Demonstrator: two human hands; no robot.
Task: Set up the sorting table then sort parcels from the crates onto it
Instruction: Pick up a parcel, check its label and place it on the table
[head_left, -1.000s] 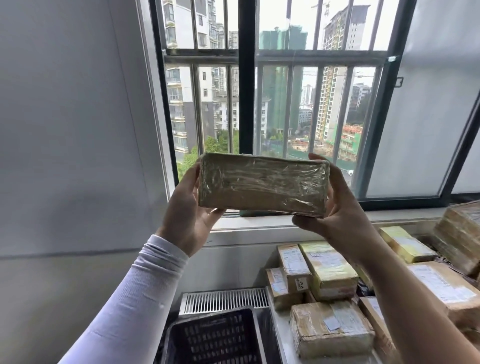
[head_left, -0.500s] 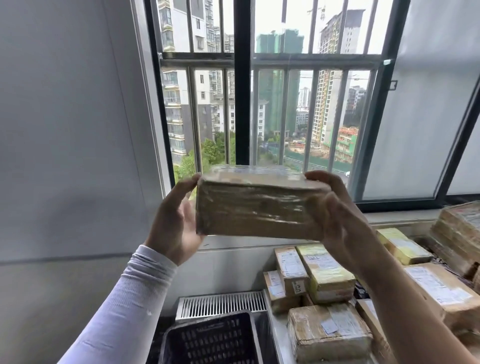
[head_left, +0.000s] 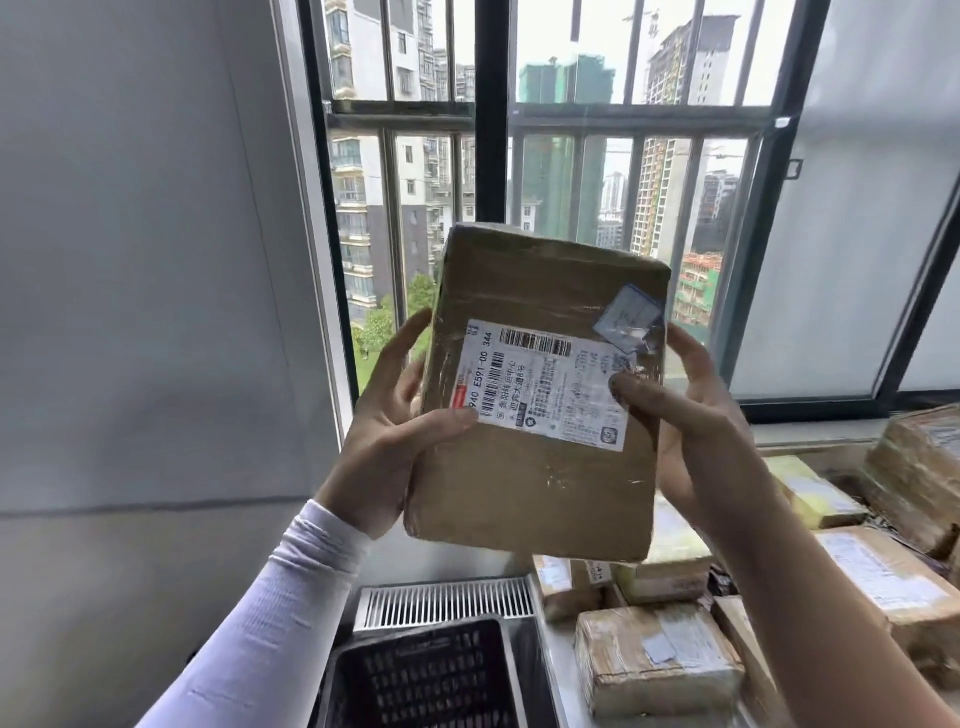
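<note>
I hold a brown taped cardboard parcel (head_left: 540, 483) up in front of the window, its broad face with a white barcode label turned toward me. My left hand (head_left: 387, 441) grips its left edge, thumb on the label's corner. My right hand (head_left: 680, 415) grips the right edge, thumb pressed on the label. Below, at the right, several taped parcels (head_left: 657, 667) lie packed together on the sorting table (head_left: 558, 670).
A black slatted crate (head_left: 426, 675) sits at the bottom centre, left of the table. Behind it is a white radiator grille (head_left: 447, 603). A barred window (head_left: 545, 208) fills the wall ahead, and a grey wall (head_left: 145, 312) runs along the left.
The parcel has been tipped over from showing its narrow side to showing its broad labelled face. Both thumbs now lie on the front.
</note>
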